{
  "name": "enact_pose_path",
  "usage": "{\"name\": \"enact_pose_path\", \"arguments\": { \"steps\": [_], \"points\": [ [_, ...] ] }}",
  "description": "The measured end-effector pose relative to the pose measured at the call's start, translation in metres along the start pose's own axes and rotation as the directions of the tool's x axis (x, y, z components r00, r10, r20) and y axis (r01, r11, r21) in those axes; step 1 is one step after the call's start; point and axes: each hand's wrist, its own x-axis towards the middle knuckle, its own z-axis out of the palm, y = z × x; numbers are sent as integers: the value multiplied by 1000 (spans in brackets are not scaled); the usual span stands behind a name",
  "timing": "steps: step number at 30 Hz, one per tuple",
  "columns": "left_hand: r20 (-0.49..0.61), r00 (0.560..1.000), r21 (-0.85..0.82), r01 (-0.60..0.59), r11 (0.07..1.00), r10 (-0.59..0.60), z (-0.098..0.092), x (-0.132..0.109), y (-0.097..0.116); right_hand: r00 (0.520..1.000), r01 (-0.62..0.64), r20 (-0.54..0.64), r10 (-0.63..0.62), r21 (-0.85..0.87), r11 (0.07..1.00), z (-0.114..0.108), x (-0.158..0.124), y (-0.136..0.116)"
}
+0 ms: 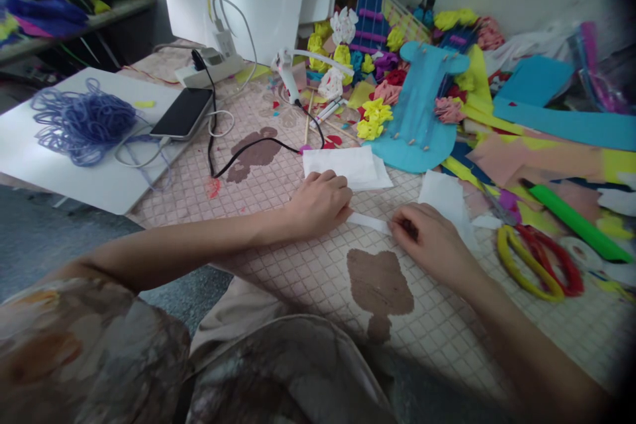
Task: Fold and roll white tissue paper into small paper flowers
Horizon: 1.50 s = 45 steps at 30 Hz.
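Note:
A narrow white paper strip (pixel 370 222) stretches between my two hands, low over the quilted tablecloth. Its left end is pinched by my left hand (pixel 320 204), whose fingers are curled with the knuckles up. At the other end my right hand (pixel 428 238) pinches the strip between thumb and fingertips. Just beyond my left hand lie folded white paper pieces (pixel 342 169). Another white paper sheet (pixel 446 202) rests behind my right hand, partly covered by it. Yellow and red handled scissors (pixel 539 262) lie to the right of that hand.
A hot glue gun (pixel 287 76) with a black cord stands at the back. Near it are a blue guitar-shaped cutout (pixel 415 109) and crumpled paper flowers (pixel 375 118). A phone (pixel 183 112) and purple cord bundle (pixel 87 122) are left; a green cutter (pixel 579 222) lies right.

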Motion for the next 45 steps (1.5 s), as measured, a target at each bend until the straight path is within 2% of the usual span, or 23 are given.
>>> {"name": "enact_pose_path", "arguments": {
  "steps": [6, 11, 18, 25, 31, 36, 42, 45],
  "points": [
    [7, 1000, 70, 0, 998, -1, 2, 1, 4, 999, -22, 26, 22, -27, 999, 1, 1, 0],
    [8, 1000, 61, 9, 998, -9, 2, 1, 3, 998, -41, 53, 44, -59, 997, 2, 2, -1],
    [1, 999, -39, 38, 998, -38, 0, 0, 0, 989, -136, 65, 130, 102, 986, 0, 4, 5],
    [-8, 1000, -93, 11, 996, -12, 2, -1, -1, 995, -58, 92, 49, 98, 994, -3, 4, 4],
    [-52, 999, -132, -21, 991, 14, 6, -3, -2, 996, -78, 49, 72, 132, 988, -3, -1, 6],
    [-112, 993, -167, -51, 985, 32, 8, -4, -4, 999, 49, -23, -47, 83, 995, -3, 0, 2],
    [-93, 996, -293, -34, 956, 7, 7, -2, -10, 989, 123, -86, -120, 41, 992, -7, 1, -2],
    [-50, 995, -355, -98, 930, 86, 3, 3, -15, 986, 154, -73, -152, 18, 988, -11, 4, -1]
  ]
}}
